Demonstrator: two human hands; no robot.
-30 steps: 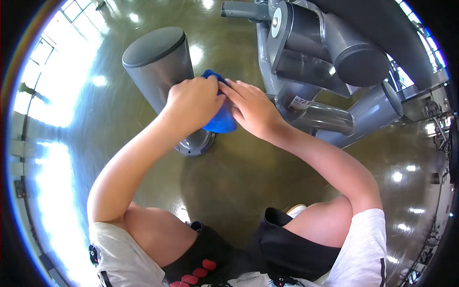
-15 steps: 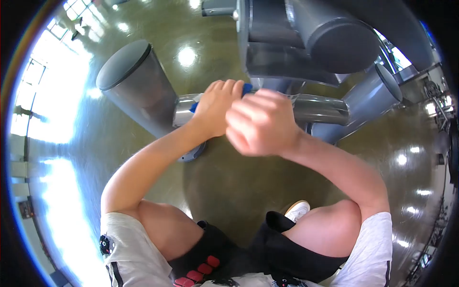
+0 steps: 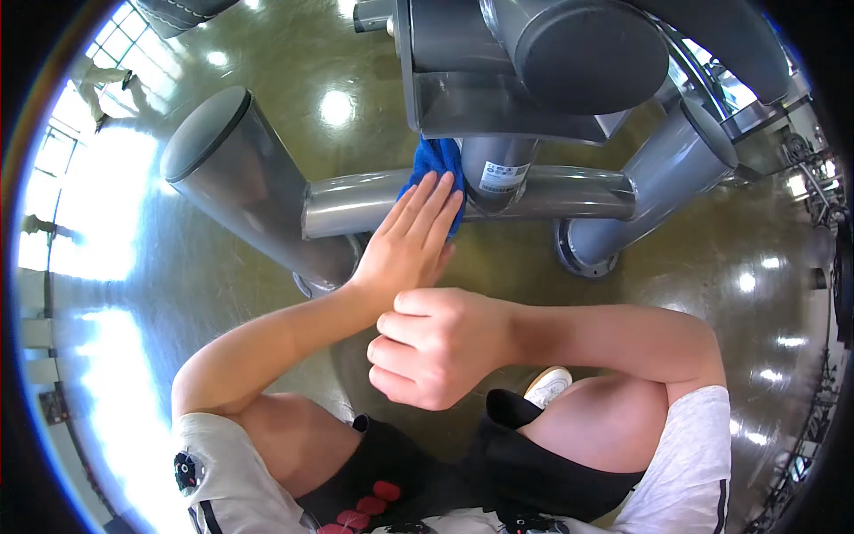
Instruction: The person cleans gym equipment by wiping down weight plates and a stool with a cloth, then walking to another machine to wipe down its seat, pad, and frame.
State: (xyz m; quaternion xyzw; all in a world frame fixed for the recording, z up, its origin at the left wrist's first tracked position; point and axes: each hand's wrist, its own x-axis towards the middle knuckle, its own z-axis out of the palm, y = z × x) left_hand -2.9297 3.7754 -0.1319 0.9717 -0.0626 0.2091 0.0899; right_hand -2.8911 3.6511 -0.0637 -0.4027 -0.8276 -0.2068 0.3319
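Note:
My left hand (image 3: 414,231) lies flat on a blue cloth (image 3: 436,158), fingers stretched out. Beneath it, the cloth drapes over a grey horizontal tube (image 3: 356,203), just left of an upright post (image 3: 492,151) with a white label (image 3: 503,176). Nearer to me, my right hand (image 3: 436,347) is closed in a fist in mid-air, in front of my left wrist and apart from the tube. Nothing sticks out of the fist; its palm side is hidden.
Thick slanted grey legs stand at the left (image 3: 222,169) and right (image 3: 658,187), joined to the tube. A large grey housing (image 3: 516,107) overhangs the post. The glossy floor (image 3: 294,107) surrounds the frame. Part of another person (image 3: 93,84) shows at the far upper left.
My right hand has come down towards me, away from the tube. My left hand has flattened from a curled hold, and more of the blue cloth shows. The view has shifted slightly.

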